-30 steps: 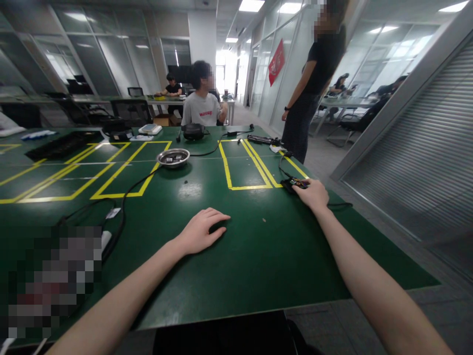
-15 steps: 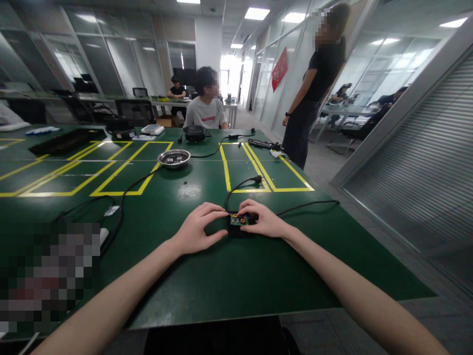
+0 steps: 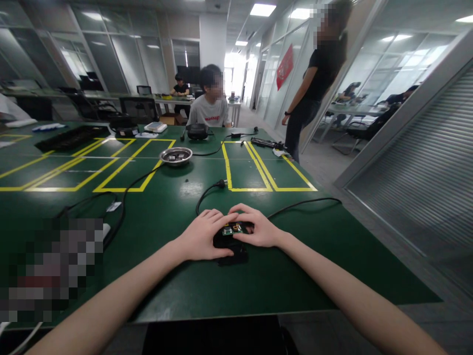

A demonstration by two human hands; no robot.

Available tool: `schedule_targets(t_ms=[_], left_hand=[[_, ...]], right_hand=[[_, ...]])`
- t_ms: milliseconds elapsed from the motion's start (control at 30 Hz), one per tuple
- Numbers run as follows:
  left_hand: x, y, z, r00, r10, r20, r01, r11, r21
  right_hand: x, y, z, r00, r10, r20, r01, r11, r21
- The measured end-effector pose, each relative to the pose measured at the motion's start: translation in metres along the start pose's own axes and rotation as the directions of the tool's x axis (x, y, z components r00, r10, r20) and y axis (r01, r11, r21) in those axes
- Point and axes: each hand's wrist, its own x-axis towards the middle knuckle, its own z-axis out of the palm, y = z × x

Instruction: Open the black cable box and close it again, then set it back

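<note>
A small green circuit board (image 3: 227,230) with yellow and copper-coloured parts lies between my hands, over a black plastic case (image 3: 236,251). My right hand (image 3: 258,228) grips the board between thumb and fingers at its right side. My left hand (image 3: 203,234) is curled round the left of the case, thumb along its near side and index finger stretched to the board's far edge. The two hands' fingertips meet above the board. From behind my left hand a black cord with a plug (image 3: 220,183) curves away; another black cord (image 3: 303,202) runs right. My fingers hide part of the board.
A metal bowl (image 3: 176,156) of small parts stands farther back on the green table (image 3: 295,276). Yellow tape marks several rectangles. A black tray (image 3: 72,138), a black device (image 3: 197,131) and a tripod-like object (image 3: 266,143) lie farther off. One person sits opposite; another stands at right.
The black case and board have shifted nearer and slightly left. My left hand has closed round the case. The plug has swung left.
</note>
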Motion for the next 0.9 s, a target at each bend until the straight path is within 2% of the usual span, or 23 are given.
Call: schedule_targets(t_ms=[167,267,400,533,733,900], left_hand=[[0.000,-0.004,-0.001,0.998,-0.062,-0.008,0.061,0.994,-0.087],[0.001,-0.004,-0.002,0.998,-0.057,0.017,0.058,0.996,-0.064],[0.002,-0.005,-0.003,0.998,-0.022,0.067,0.021,1.000,0.010],[0.001,-0.006,-0.006,0.998,0.005,0.067,-0.009,0.998,0.068],[0.000,-0.009,-0.008,0.998,-0.045,0.052,0.039,0.992,0.116],[-0.001,-0.012,-0.007,0.997,-0.065,0.037,0.063,0.996,0.061]], right_hand=[[-0.003,-0.006,-0.010,0.999,-0.024,-0.032,0.020,0.992,-0.123],[-0.004,-0.012,-0.011,0.999,-0.032,-0.013,0.029,0.987,-0.161],[-0.004,-0.016,-0.008,0.997,0.015,0.078,-0.009,0.997,-0.074],[-0.004,-0.017,-0.006,0.986,0.077,0.149,-0.079,0.997,0.004],[-0.004,-0.018,-0.007,0.988,0.087,0.127,-0.086,0.996,-0.016],[-0.005,-0.014,-0.004,0.993,0.059,0.104,-0.045,0.990,-0.136]])
